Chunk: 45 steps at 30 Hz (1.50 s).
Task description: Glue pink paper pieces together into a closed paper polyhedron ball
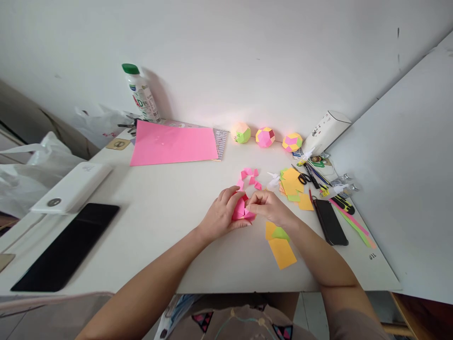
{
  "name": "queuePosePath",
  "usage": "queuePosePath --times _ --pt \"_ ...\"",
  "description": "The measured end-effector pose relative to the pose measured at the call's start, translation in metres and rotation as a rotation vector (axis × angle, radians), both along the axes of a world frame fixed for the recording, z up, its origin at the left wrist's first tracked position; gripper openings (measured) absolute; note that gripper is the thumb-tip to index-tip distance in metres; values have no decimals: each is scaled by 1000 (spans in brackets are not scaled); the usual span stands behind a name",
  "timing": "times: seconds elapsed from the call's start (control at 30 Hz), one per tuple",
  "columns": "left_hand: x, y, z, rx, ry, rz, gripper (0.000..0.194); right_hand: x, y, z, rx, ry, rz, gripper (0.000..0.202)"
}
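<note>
Over the middle of the white table (pixel 159 198), a pink folded paper model (pixel 239 210) is held between my two hands. My left hand (pixel 224 210) wraps round its left side, thumb below and fingers above. The fingertips of my right hand (pixel 267 206) pinch together at the model's right edge; they hide what exactly they grip. Just beyond the hands lie several small folded pink paper pieces (pixel 251 175). Yellow paper squares (pixel 282 253) and a green one (pixel 279 233) rest beside my right forearm.
Three paper balls (pixel 265 137) line the wall. A pink sheet (pixel 175 144) and a bottle (pixel 143 97) stand back left. At right are yellow paper sheets (pixel 292 182), scissors (pixel 303 178), glue bottles (pixel 332 191) and a black case (pixel 330 222). A black phone-like slab (pixel 67 245) lies left.
</note>
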State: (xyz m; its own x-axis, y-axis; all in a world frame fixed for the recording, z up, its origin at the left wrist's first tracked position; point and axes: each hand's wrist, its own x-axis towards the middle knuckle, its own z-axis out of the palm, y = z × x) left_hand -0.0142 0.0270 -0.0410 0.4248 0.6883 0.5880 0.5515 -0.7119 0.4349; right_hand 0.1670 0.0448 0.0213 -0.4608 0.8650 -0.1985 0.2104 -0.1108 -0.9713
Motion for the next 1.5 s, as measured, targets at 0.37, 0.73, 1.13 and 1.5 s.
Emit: queuePosePath --times 0.37,0.73,1.13,1.5 --pt "-1 1 -4 10 25 16 67 1 6 -2 -92 25 24 12" --pt "-1 0 -4 -19 21 9 66 0 4 0 -94 15 3 13" --pt "-2 0 -3 -9 27 -19 72 1 4 1 -83 31 47 15" --pt "-3 1 -3 8 17 -31 71 -1 3 0 -74 11 12 18"
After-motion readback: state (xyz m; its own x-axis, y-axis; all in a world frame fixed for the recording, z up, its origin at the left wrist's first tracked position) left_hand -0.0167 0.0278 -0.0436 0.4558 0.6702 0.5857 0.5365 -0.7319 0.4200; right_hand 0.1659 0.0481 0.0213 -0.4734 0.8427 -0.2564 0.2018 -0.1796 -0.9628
